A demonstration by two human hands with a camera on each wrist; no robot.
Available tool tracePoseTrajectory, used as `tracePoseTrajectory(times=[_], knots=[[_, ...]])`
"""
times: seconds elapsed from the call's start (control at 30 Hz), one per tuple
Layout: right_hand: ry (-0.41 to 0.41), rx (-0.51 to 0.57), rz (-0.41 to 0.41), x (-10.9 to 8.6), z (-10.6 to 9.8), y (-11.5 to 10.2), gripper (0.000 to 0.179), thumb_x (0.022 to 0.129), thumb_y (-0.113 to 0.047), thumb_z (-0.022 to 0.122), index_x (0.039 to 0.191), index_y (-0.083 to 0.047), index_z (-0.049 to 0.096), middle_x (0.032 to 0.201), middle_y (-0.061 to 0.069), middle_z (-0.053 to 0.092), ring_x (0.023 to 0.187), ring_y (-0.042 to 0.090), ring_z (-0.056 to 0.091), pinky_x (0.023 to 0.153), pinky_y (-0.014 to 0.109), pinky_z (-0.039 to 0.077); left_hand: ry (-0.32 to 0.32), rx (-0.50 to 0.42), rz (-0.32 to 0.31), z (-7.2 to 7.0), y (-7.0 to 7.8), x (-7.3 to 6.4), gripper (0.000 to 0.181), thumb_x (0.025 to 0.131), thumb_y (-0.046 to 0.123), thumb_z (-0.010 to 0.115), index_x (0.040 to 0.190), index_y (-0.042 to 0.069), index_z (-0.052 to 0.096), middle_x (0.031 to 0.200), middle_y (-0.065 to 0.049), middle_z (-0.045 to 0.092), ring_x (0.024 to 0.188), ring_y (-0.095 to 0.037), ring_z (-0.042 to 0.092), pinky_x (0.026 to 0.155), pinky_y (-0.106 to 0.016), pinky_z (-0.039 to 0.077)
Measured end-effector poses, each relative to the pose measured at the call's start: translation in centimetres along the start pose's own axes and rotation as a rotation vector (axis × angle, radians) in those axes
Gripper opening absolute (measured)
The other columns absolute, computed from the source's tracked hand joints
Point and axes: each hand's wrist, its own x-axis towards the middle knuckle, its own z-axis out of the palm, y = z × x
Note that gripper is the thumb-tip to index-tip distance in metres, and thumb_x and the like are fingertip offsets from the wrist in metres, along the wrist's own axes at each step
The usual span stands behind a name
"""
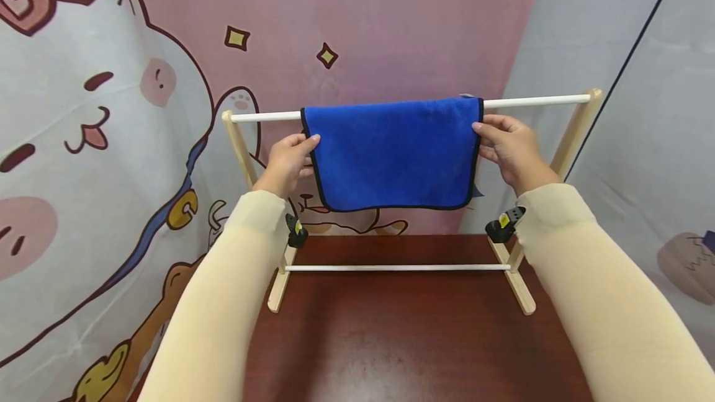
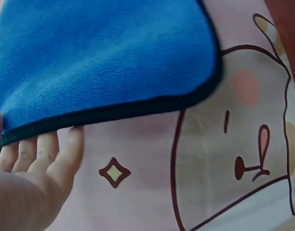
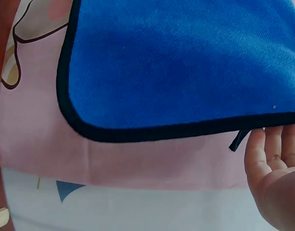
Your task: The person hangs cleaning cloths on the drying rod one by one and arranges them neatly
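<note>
A blue towel [image 1: 393,157] with black edging hangs folded over the white top bar [image 1: 536,102] of a wooden rack. My left hand [image 1: 287,161] pinches its left edge a little below the bar, thumb in front and fingers behind. On the opposite side my right hand [image 1: 511,144] pinches the right edge in the same way, slightly higher. In the left wrist view the fingers [image 2: 46,149] reach behind the black trim. The right wrist view shows the fingers [image 3: 273,144] passing under the towel's edge, beside a small dark loop [image 3: 239,140].
The rack's wooden legs [image 1: 519,290] stand on a dark red-brown table [image 1: 391,334], joined low down by a white lower bar [image 1: 391,267]. Behind hangs a pink and white cartoon curtain [image 1: 391,30]. Small black cameras [image 1: 296,231] are worn at both wrists.
</note>
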Motion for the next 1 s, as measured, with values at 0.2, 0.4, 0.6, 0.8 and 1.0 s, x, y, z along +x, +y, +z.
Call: tracePoseTrajectory(times=[0.2, 0.4, 0.6, 0.8, 1.0], knots=[[-0.034, 0.018, 0.013, -0.1, -0.4, 0.3, 0.005, 0.088, -0.016, 0.071, 0.091, -0.018, 0.068, 0.080, -0.008, 0.066, 0.072, 0.008, 0.061, 0.065, 0.020, 0.053, -0.005, 0.054, 0.007, -0.8, -0.9, -0.1, 0.032, 0.097, 0.025, 0.059, 0.121, 0.005, 0.059, 0.118, -0.011, 0.060, 0.102, -0.021, 0.060, 0.096, -0.041, 0.049], [0.033, 0.029, 0.004, -0.1, -0.3, -0.4, 0.010, 0.087, -0.020, 0.072, 0.096, -0.016, 0.068, 0.082, -0.007, 0.066, 0.072, 0.008, 0.062, 0.062, 0.019, 0.052, 0.034, 0.045, 0.068, -1.1, -0.3, 0.2, 0.039, 0.097, 0.029, 0.059, 0.129, 0.006, 0.058, 0.110, -0.007, 0.061, 0.094, -0.016, 0.059, 0.095, -0.037, 0.050], [0.106, 0.053, -0.013, 0.3, 0.3, -2.1, 0.010, 0.086, -0.016, 0.073, 0.095, -0.013, 0.068, 0.080, -0.006, 0.066, 0.067, 0.007, 0.062, 0.057, 0.019, 0.052, 0.063, 0.025, 0.109, -1.1, 1.3, 0.2, 0.035, 0.097, 0.029, 0.060, 0.122, 0.005, 0.061, 0.100, -0.004, 0.063, 0.085, -0.013, 0.061, 0.086, -0.034, 0.052], [0.181, -0.066, 0.013, 1.0, 0.9, -4.4, 0.019, 0.086, -0.020, 0.073, 0.103, -0.012, 0.067, 0.088, -0.004, 0.062, 0.073, 0.008, 0.060, 0.056, 0.017, 0.053, 0.079, 0.015, 0.146, -0.7, 2.4, 0.2, 0.027, 0.095, 0.029, 0.062, 0.109, 0.006, 0.064, 0.088, 0.000, 0.062, 0.073, -0.009, 0.060, 0.071, -0.026, 0.052], [0.190, -0.264, -0.004, 1.4, 1.6, -5.5, 0.023, 0.090, -0.023, 0.069, 0.110, -0.011, 0.064, 0.090, -0.004, 0.058, 0.074, 0.007, 0.058, 0.057, 0.014, 0.052, 0.097, -0.097, 0.151, 0.1, 2.9, 0.3, 0.016, 0.094, 0.020, 0.064, 0.098, 0.005, 0.062, 0.082, 0.000, 0.058, 0.064, -0.009, 0.055, 0.059, -0.022, 0.049]])
